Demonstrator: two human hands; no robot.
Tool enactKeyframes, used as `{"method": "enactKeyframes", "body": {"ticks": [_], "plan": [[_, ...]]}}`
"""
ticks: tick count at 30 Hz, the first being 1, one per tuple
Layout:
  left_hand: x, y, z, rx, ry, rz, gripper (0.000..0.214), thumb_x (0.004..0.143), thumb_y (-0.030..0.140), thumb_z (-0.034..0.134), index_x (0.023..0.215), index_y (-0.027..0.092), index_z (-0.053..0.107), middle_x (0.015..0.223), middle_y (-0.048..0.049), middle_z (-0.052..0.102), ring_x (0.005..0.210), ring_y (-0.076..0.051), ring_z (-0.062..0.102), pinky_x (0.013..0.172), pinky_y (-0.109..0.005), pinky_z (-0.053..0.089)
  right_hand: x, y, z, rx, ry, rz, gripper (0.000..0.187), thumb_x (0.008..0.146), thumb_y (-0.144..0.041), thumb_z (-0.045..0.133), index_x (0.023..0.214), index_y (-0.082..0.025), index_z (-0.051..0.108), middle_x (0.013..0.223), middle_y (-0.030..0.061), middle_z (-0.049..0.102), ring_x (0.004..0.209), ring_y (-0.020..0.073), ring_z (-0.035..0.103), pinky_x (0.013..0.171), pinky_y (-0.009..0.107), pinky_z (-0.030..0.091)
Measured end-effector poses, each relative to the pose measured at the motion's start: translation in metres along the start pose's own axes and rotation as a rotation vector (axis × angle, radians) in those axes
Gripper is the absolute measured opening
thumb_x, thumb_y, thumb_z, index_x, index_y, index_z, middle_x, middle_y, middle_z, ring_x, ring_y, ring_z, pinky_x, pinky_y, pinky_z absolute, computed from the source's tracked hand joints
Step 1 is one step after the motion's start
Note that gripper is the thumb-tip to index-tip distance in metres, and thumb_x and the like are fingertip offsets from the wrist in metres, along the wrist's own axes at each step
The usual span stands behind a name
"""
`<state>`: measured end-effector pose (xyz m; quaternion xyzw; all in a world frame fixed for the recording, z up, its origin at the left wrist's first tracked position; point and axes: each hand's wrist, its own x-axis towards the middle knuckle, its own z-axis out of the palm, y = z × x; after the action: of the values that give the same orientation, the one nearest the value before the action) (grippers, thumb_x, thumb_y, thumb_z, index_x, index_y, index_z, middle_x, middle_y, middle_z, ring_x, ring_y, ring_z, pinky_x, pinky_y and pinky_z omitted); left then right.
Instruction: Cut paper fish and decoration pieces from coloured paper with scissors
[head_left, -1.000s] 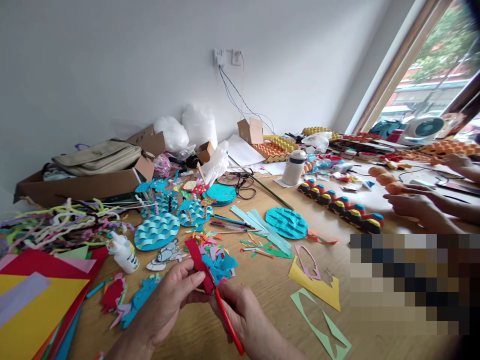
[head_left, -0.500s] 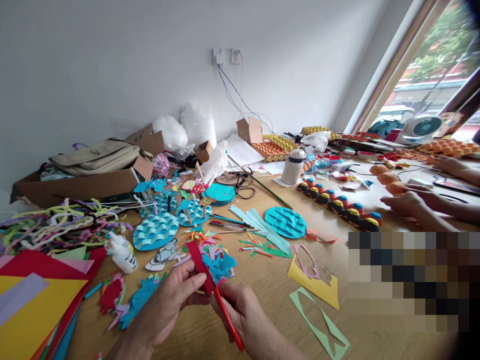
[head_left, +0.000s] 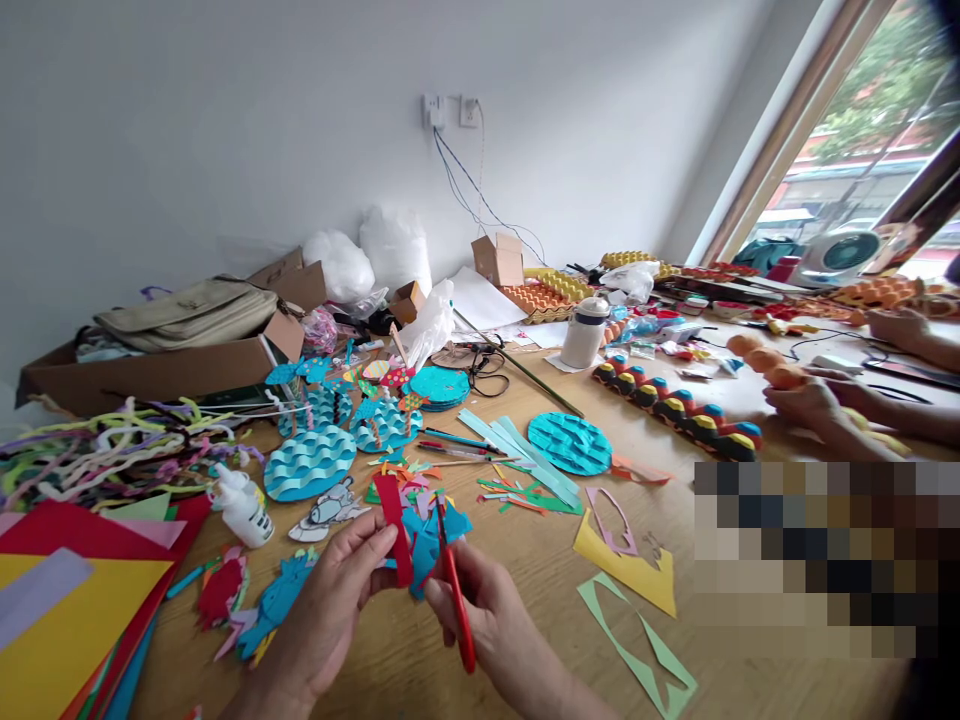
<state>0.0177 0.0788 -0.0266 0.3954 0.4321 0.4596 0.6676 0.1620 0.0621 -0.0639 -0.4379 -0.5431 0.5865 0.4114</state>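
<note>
Pinched between the thumb and fingers of my left hand [head_left: 346, 570] is a narrow strip of red paper [head_left: 393, 520], held upright above the table. My right hand [head_left: 491, 605] grips a pair of scissors with red handles [head_left: 459, 610]. The blades point up and away, just right of the strip and apart from it. Beneath and behind both hands lies a heap of blue paper scraps [head_left: 433, 530] with other coloured snippets. Left of my left hand lie a blue paper cutout [head_left: 281, 600] and a red one [head_left: 225, 588].
Coloured paper sheets [head_left: 67, 590] are stacked at the left, near a white glue bottle [head_left: 244, 508]. Wavy blue discs [head_left: 310, 464] stand behind. At right lie a green paper offcut [head_left: 626, 620] and a painted egg-carton strip [head_left: 675, 405]. Another person's hands [head_left: 814, 405] hold an orange carton strip [head_left: 765, 362].
The scissors have moved right, away from the red strip they were against. The strip has shifted slightly left and looks narrower. The other person's hands have moved a little.
</note>
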Motion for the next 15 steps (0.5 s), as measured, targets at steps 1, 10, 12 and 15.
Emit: {"method": "enactKeyframes", "body": {"ticks": [1,10,12,15], "plan": [[-0.001,-0.002,0.002,0.0,0.004,0.013,0.012,0.077,0.028,0.056,0.084,0.021,0.064,0.075,0.0006,0.068,0.072,-0.016,0.06,0.067,-0.026,0.045,0.001,-0.001,0.0,0.072,0.009,-0.01,0.039,0.068,-0.053,0.057,0.068,-0.017,0.042,0.057,-0.0044,0.039,0.049,0.0068,0.034,0.044,0.019,0.029],[-0.003,-0.006,0.019,0.159,0.031,0.017,0.01,0.07,0.028,0.059,0.069,0.018,0.062,0.063,0.0016,0.06,0.06,-0.014,0.052,0.059,-0.025,0.042,0.006,-0.003,0.001,0.323,0.026,0.031,0.041,0.055,-0.046,0.069,0.067,-0.018,0.042,0.054,-0.0053,0.047,0.043,0.0053,0.039,0.042,0.018,0.032],[-0.001,-0.003,0.017,0.241,0.047,0.033,0.01,0.069,0.026,0.059,0.063,0.018,0.059,0.06,0.002,0.057,0.059,-0.014,0.051,0.057,-0.024,0.041,0.007,-0.003,0.001,0.316,0.01,0.042,0.039,0.054,-0.042,0.069,0.065,-0.018,0.041,0.054,-0.0056,0.047,0.044,0.0055,0.039,0.043,0.018,0.033],[0.002,0.001,0.01,0.388,0.065,0.026,0.009,0.066,0.024,0.058,0.06,0.018,0.056,0.055,0.0029,0.054,0.055,-0.014,0.048,0.053,-0.024,0.038,0.006,-0.006,0.001,0.285,-0.017,0.052,0.032,0.054,-0.035,0.067,0.066,-0.017,0.043,0.057,-0.0043,0.049,0.048,0.0061,0.041,0.044,0.018,0.032]]}}
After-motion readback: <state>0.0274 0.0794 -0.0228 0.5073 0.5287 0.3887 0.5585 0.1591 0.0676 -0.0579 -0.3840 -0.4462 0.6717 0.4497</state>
